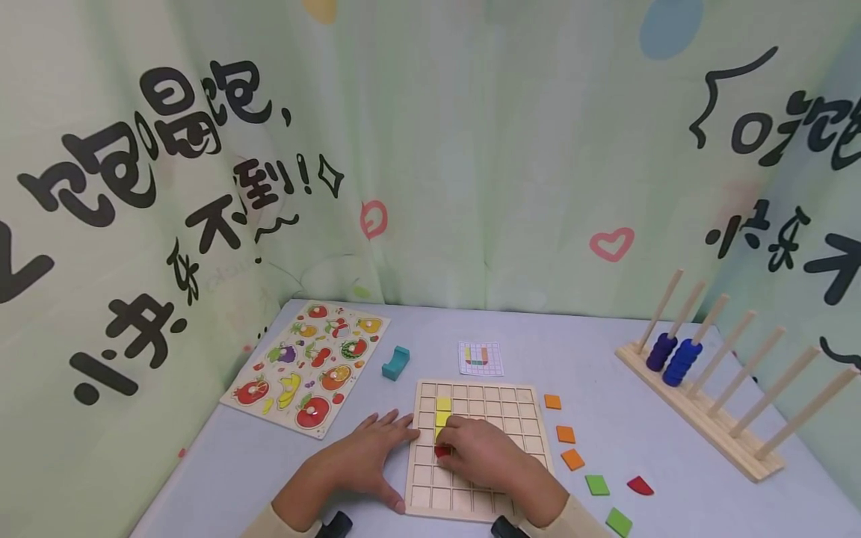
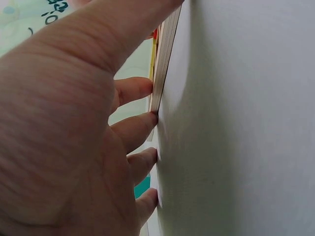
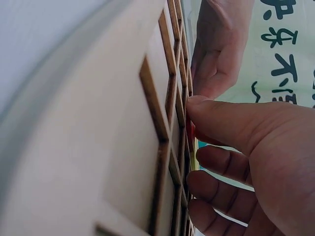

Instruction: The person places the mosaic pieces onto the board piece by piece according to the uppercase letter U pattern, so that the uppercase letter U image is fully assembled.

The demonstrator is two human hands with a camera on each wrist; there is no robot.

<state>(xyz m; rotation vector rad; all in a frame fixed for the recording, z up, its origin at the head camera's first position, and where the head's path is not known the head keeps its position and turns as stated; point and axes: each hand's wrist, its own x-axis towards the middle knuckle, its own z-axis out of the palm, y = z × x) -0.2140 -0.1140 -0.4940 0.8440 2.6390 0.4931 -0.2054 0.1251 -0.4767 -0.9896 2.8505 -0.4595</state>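
Note:
A square wooden grid board (image 1: pixel 494 448) lies on the table in front of me. Down one of its left columns runs a line of yellow square tiles (image 1: pixel 443 404). Just below them my right hand (image 1: pixel 480 452) pinches a small red tile (image 1: pixel 441 451) between thumb and index finger, low against the grid; its outline is partly hidden by the fingers. The same red tile (image 3: pixel 189 125) shows beneath the thumb in the right wrist view. My left hand (image 1: pixel 366 457), fingers spread, touches the board's left edge, with the thumb near its lower corner.
Right of the board lie orange squares (image 1: pixel 566 434), green rhombuses (image 1: pixel 596 485) and a red quarter-circle (image 1: pixel 640 486). A pattern card (image 1: pixel 480 359) sits behind it. A fruit puzzle board (image 1: pixel 309 366) and teal block (image 1: pixel 395 363) are left; a peg stand (image 1: pixel 713 418) with blue beads is right.

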